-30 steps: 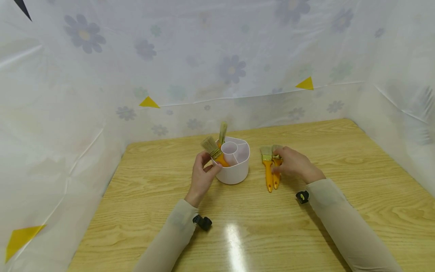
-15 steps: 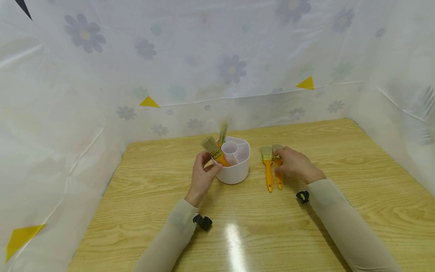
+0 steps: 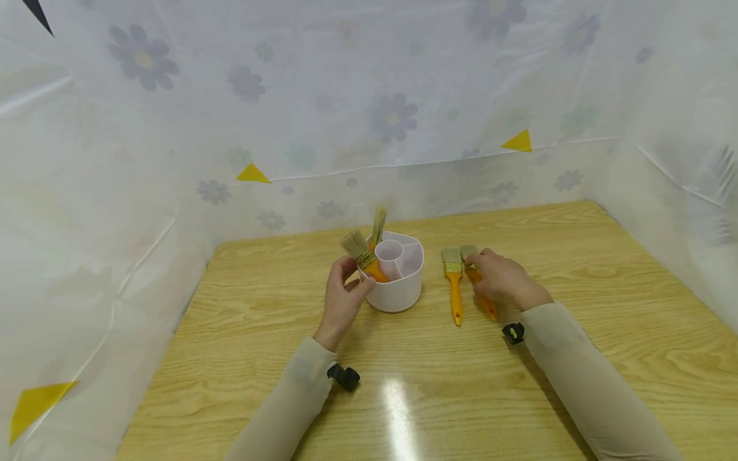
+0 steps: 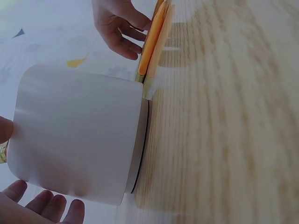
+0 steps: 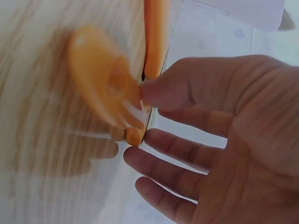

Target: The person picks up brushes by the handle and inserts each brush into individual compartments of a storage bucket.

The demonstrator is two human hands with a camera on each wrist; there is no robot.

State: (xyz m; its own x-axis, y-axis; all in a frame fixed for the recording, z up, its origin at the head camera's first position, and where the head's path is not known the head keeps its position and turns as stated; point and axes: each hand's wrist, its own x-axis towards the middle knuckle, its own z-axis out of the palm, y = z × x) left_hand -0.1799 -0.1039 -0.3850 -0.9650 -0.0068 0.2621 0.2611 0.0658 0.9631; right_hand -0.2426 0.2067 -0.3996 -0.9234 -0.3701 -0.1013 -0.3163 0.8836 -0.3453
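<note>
A white divided caddy [image 3: 394, 296] stands on the wooden table, with two paintbrushes inside, bristles up. My left hand [image 3: 340, 301] holds its near left side, thumb and fingers spread round the wall [image 4: 77, 135]. The wider paintbrush [image 3: 359, 248] leans over that hand; the narrower paintbrush [image 3: 378, 224] stands behind it. To the right, my right hand [image 3: 504, 278] pinches a paintbrush [image 3: 489, 308] near its metal band, its orange handle slanting toward me. Thumb and fingertips partly hide this brush. Left of it another orange-handled paintbrush [image 3: 455, 291] lies flat, bristles away from me.
The wood-grain table [image 3: 450, 397] ends at a back edge close behind the caddy. Pale flower-printed sheeting [image 3: 323, 102] hangs behind and along both sides, with yellow triangles [image 3: 254, 173] on it. A dark wrist camera [image 3: 344, 377] sits at the left cuff.
The handle end of the brush in my right hand has swung to the right, away from the brush lying beside it. My left hand and the caddy have stayed in place.
</note>
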